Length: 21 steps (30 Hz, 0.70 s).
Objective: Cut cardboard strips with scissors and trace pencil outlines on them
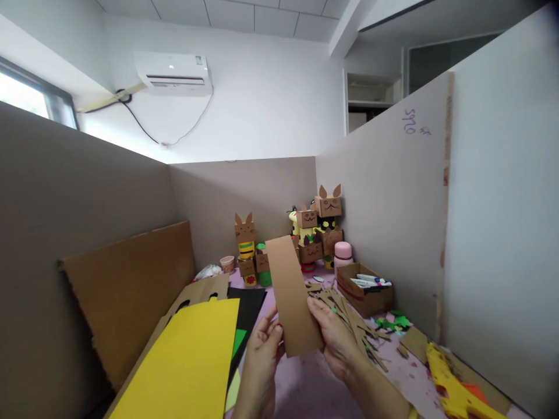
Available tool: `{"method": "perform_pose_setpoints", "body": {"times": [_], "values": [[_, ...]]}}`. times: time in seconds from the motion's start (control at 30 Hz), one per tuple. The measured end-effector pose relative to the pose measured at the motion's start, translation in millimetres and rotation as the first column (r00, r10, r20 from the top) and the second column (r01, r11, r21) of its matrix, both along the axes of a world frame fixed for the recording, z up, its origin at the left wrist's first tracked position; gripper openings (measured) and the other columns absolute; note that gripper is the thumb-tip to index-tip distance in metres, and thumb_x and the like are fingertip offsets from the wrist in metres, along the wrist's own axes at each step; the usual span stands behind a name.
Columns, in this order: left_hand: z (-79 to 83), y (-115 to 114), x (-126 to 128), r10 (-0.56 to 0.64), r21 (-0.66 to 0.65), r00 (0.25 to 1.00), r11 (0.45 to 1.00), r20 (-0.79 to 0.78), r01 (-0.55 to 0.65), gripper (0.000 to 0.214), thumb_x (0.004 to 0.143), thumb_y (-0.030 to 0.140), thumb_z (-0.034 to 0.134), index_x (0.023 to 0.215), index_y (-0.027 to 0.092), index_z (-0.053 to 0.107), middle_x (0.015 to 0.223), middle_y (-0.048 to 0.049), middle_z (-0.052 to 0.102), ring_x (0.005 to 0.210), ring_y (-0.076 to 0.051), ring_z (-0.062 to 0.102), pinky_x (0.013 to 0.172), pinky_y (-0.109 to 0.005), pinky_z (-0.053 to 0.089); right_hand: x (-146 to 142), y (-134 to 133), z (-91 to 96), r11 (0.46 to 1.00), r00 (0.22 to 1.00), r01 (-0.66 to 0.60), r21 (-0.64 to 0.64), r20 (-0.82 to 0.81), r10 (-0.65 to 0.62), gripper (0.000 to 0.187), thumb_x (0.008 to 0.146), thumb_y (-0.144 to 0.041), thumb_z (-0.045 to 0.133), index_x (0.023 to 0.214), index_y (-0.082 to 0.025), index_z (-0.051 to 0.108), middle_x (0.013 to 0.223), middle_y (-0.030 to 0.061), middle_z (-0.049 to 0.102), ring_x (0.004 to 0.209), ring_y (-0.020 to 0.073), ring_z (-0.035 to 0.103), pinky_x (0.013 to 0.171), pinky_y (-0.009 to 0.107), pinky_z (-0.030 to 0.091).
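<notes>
A long brown cardboard strip (290, 297) is held up in front of me, tilted away, its far end pointing toward the back of the table. My left hand (264, 343) grips its left edge near the lower end, thumb in front and fingers curled behind. On the opposite edge my right hand (334, 331) pinches it, thumb lying on the front face and the other fingers hidden behind. Beneath the strip lies the pink table surface (301, 384). Cardboard scraps (349, 320) are heaped just beyond my right hand.
Yellow sheet (183, 361) and black sheet (248, 299) lie at left, near a leaning cardboard panel (140, 297). Cardboard animal figures (245, 247) stand at the back. A pink bottle (343, 253), a box of pens (364, 294) and a yellow glue gun (449, 378) are at right.
</notes>
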State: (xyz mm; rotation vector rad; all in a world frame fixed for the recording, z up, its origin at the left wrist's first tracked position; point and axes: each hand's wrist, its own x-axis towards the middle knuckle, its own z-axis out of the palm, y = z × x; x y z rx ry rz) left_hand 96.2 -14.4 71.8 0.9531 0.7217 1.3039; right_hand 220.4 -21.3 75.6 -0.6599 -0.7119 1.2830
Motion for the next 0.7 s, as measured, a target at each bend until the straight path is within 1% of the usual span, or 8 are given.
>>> {"method": "perform_pose_setpoints", "body": {"times": [0.13,0.27,0.5,0.6,0.7], "values": [[1.7,-1.6,-0.3,-0.001,0.007,1.0,1.0,-0.007,0.001,0.059,0.065,0.031,0.074,0.12,0.019,0.056,0.113,-0.0126,0.067,0.101,-0.024,0.062,0.078,-0.03,0.05,0.4,-1.0,1.2,1.0,1.0,0.0,-0.009,0.009,0.0,0.044,0.055,-0.048,0.08,0.085,-0.017,0.07,0.082,0.0046,0.075,0.081,0.0229,0.067,0.072,0.032,0.051],[1.4,-0.6,-1.6,0.012,0.004,1.0,1.0,-0.005,-0.012,0.06,0.064,0.032,0.075,0.12,0.019,0.056,0.113,-0.012,0.066,0.1,-0.024,0.063,0.078,-0.03,0.05,0.2,-2.5,2.6,1.0,1.0,-0.002,0.009,0.022,0.001,0.043,0.055,-0.049,0.08,0.083,-0.018,0.07,0.085,0.0047,0.075,0.082,0.022,0.067,0.073,0.03,0.05],[0.2,2.6,-3.0,0.046,0.013,0.997,0.999,-0.054,-0.045,0.057,0.061,0.032,0.075,0.114,0.019,0.061,0.109,-0.0125,0.068,0.094,-0.024,0.065,0.076,-0.032,0.05,4.1,-1.3,5.8,0.998,0.998,-0.011,0.066,0.068,0.007,0.042,0.061,-0.052,0.076,0.086,-0.018,0.07,0.082,0.0037,0.074,0.079,0.0212,0.067,0.069,0.03,0.049],[-0.7,0.5,-1.6,0.013,0.013,0.996,1.0,-0.092,-0.012,0.054,0.06,0.034,0.076,0.111,0.02,0.063,0.106,-0.0121,0.069,0.091,-0.024,0.066,0.072,-0.03,0.049,11.1,1.8,7.2,0.997,0.997,0.004,0.074,0.073,-0.009,0.04,0.063,-0.05,0.076,0.088,-0.019,0.07,0.079,0.0024,0.074,0.076,0.0202,0.067,0.067,0.029,0.05],[-1.6,-3.4,1.3,-0.043,0.015,0.992,0.999,-0.118,0.045,0.049,0.061,0.033,0.076,0.107,0.019,0.065,0.107,-0.0119,0.069,0.092,-0.024,0.065,0.071,-0.029,0.048,19.0,2.6,10.6,0.995,0.998,0.024,0.095,0.058,-0.03,0.038,0.063,-0.049,0.076,0.088,-0.02,0.07,0.078,0.0017,0.074,0.074,0.0197,0.067,0.066,0.028,0.05]]}}
